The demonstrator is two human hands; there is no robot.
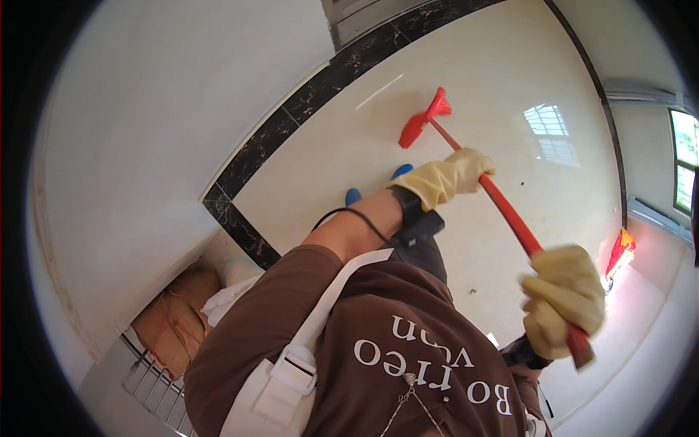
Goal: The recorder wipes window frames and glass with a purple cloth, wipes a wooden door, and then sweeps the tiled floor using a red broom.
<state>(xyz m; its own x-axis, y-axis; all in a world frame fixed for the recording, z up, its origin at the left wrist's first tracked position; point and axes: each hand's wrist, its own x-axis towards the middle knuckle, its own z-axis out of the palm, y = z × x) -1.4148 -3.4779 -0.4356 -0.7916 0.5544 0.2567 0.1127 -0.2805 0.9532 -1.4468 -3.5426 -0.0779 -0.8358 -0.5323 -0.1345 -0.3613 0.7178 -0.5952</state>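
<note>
A red broom (513, 211) slants across the view, its handle running from the lower right up to a red head (426, 120) that rests on the pale floor. Around the middle of the handle is my left hand (455, 175), closed and wearing a yellow rubber glove. My right hand (564, 298), gloved the same way, grips the handle near its top end and looks slightly blurred. The fingers of both hands wrap round the handle.
A black marble border (306, 98) edges the glossy floor (320, 160) along the left wall. The blue tips of my shoes (353, 197) show below the broom head. Brown sacks (175, 317) lie at lower left beside a metal rack (156, 386). A red and yellow item (620, 251) stands at right.
</note>
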